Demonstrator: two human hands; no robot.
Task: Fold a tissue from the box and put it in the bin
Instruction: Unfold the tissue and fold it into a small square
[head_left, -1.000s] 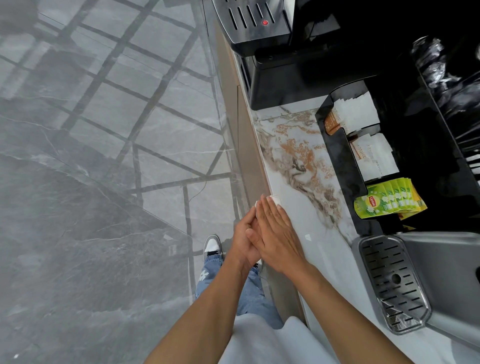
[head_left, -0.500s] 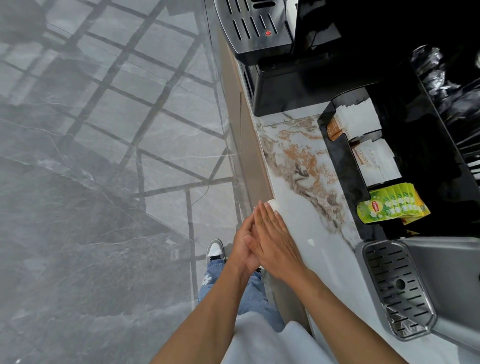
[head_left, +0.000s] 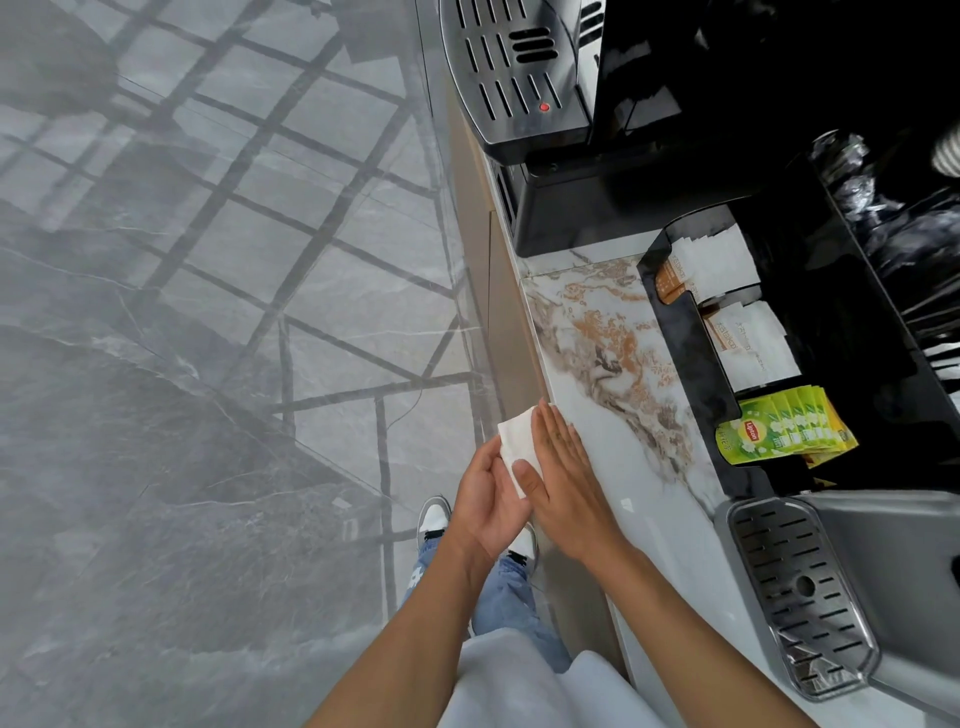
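Note:
A small white folded tissue (head_left: 518, 441) lies between my two hands at the front edge of the marble counter (head_left: 613, 395). My left hand (head_left: 491, 499) is palm up under the tissue's near end, fingers curled against it. My right hand (head_left: 563, 478) lies flat over its right side, thumb pressing on it. The tissue's far corner sticks out past both hands, over the counter's edge. No tissue box and no bin are in view.
A black organiser (head_left: 696, 358) with white sachets and green Lipton tea bags (head_left: 779, 431) stands on the counter to the right. A coffee machine (head_left: 530, 88) sits at the far end, a metal drip tray (head_left: 800, 592) at near right. Grey tiled floor (head_left: 208, 364) lies to the left.
My palms were pressed together with the tissue almost hidden; now the left hand has opened outward and the white tissue shows between them. The view has also moved slightly.

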